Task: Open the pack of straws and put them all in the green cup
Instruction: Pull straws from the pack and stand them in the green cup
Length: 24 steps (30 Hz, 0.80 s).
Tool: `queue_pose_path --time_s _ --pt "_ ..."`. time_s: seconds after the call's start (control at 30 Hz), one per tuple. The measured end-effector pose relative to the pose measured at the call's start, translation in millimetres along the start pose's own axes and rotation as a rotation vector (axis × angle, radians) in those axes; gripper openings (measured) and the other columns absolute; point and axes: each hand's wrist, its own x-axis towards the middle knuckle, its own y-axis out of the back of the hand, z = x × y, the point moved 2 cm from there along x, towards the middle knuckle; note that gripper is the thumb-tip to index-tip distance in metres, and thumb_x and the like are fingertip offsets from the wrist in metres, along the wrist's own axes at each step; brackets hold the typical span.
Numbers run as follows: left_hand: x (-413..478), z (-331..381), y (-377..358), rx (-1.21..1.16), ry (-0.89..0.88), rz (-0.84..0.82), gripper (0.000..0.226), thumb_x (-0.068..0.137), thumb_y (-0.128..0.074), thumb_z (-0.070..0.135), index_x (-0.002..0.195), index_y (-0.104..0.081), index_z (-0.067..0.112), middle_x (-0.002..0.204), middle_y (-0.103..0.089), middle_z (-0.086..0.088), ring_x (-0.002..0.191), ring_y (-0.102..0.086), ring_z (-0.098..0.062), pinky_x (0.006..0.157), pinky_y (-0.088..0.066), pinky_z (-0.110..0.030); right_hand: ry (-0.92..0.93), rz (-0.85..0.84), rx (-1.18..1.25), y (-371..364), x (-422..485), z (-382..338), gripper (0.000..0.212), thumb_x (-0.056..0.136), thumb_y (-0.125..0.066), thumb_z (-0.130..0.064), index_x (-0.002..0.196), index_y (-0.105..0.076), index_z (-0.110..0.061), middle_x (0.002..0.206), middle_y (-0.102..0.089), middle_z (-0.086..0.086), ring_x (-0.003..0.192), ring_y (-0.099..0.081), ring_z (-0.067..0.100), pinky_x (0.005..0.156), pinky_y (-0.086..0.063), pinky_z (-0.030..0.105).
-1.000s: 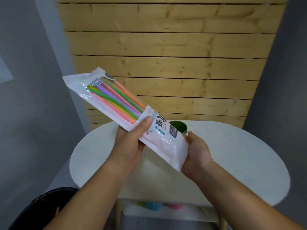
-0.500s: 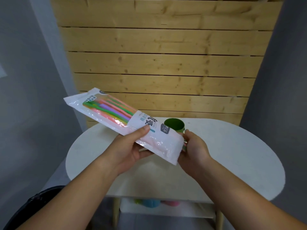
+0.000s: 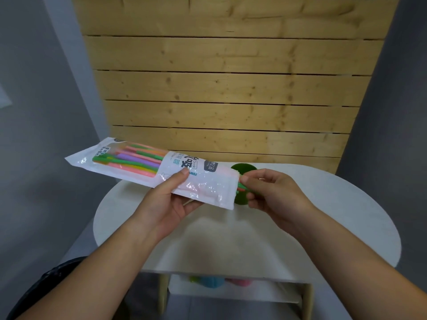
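Note:
A long white plastic pack of coloured straws (image 3: 143, 165) lies almost level above the table. My left hand (image 3: 171, 199) grips it from below near its right half, thumb on top. At the pack's right end a few straw tips (image 3: 241, 188), green and orange, stick out. My right hand (image 3: 272, 192) pinches those tips between thumb and fingers. The green cup (image 3: 242, 169) stands on the white table (image 3: 323, 215) just behind the pack's right end, mostly hidden by the pack and my right hand.
A wooden slat wall (image 3: 231, 88) rises behind the table. Under the tabletop a shelf holds green, blue and pink things (image 3: 212, 281). A black bin (image 3: 46, 289) sits on the floor at the lower left. Grey walls flank both sides.
The pack has tilted down from steeply raised to nearly level. My right hand shifted from holding the pack's end to pinching straw tips that now poke out of it.

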Motion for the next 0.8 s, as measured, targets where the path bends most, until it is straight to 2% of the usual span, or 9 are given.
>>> queue_pose_path --time_s 0.13,0.23,0.4,0.47,0.57,0.6,0.7,0.8 --pt "0.7 -0.6 -0.1 -0.024 -0.017 0.006 0.035 0.079 -0.076 0.020 0.114 -0.074 0.016 0.111 -0.080 -0.011 0.096 -0.079 -0.027 0.069 -0.064 -0.040 0.026 0.075 0.071 3.9 1.1 -2.1 0.005 0.087 -0.072 -0.002 0.091 -0.070 0.000 0.070 -0.070 0.010 0.056 -0.066 0.013 0.055 -0.056 0.023" --pt "0.8 -2.0 -0.4 -0.053 -0.021 0.003 0.037 0.085 -0.073 0.019 0.121 -0.070 0.015 0.115 -0.079 -0.010 0.101 -0.078 -0.027 0.072 -0.064 -0.041 -0.007 0.054 0.141 5.5 2.5 -3.0 0.003 0.088 -0.071 -0.006 0.090 -0.070 -0.004 0.071 -0.071 0.010 0.060 -0.067 0.014 0.056 -0.056 0.023" --pt "0.7 -7.0 -2.3 -0.064 -0.010 -0.013 0.033 0.085 -0.073 0.019 0.118 -0.072 0.016 0.116 -0.079 -0.011 0.102 -0.077 -0.027 0.073 -0.064 -0.041 0.007 0.043 0.113 0.9 2.4 -1.9 0.001 0.087 -0.072 -0.005 0.088 -0.072 -0.004 0.066 -0.070 0.007 0.056 -0.064 0.010 0.053 -0.053 0.021" --pt "1.2 -7.3 -1.6 -0.077 -0.012 -0.006 0.032 0.088 -0.072 0.018 0.120 -0.071 0.016 0.118 -0.078 -0.011 0.104 -0.077 -0.028 0.074 -0.064 -0.042 -0.002 0.087 0.150 4.1 4.4 -2.7 0.004 0.088 -0.068 -0.001 0.087 -0.071 -0.002 0.066 -0.070 0.008 0.055 -0.065 0.011 0.053 -0.055 0.021" --pt "2.1 -5.4 0.2 -0.110 -0.028 0.015 0.035 0.089 -0.070 0.018 0.125 -0.068 0.016 0.119 -0.078 -0.011 0.104 -0.077 -0.029 0.074 -0.064 -0.042 -0.037 0.125 0.251 8.8 7.4 -3.1 0.004 0.090 -0.065 0.000 0.088 -0.069 -0.002 0.078 -0.070 0.015 0.057 -0.066 0.015 0.056 -0.057 0.022" --pt "2.3 -4.4 0.8 -0.118 -0.037 0.019 0.038 0.088 -0.071 0.018 0.125 -0.067 0.016 0.119 -0.078 -0.011 0.104 -0.077 -0.029 0.073 -0.064 -0.042 -0.047 0.117 0.299 8.5 7.5 -2.7 0.003 0.090 -0.067 -0.003 0.092 -0.069 -0.001 0.082 -0.069 0.017 0.059 -0.065 0.015 0.056 -0.057 0.022" --pt "3.1 -4.1 1.6 -0.113 -0.050 0.012 0.041 0.084 -0.072 0.019 0.125 -0.068 0.017 0.121 -0.078 -0.010 0.106 -0.076 -0.028 0.074 -0.064 -0.042 -0.076 0.061 0.365 4.4 6.9 0.4 0.018 0.086 -0.075 -0.012 0.100 -0.070 -0.002 0.084 -0.070 0.013 0.064 -0.063 0.014 0.055 -0.055 0.020" --pt "3.1 -8.1 1.0 -0.089 -0.038 -0.016 0.034 0.085 -0.072 0.018 0.120 -0.071 0.018 0.123 -0.077 -0.011 0.109 -0.075 -0.029 0.077 -0.064 -0.043 -0.078 0.014 0.359 -0.8 5.5 1.5 0.016 0.082 -0.077 -0.007 0.097 -0.072 -0.003 0.085 -0.072 0.013 0.070 -0.067 0.015 0.058 -0.055 0.020"
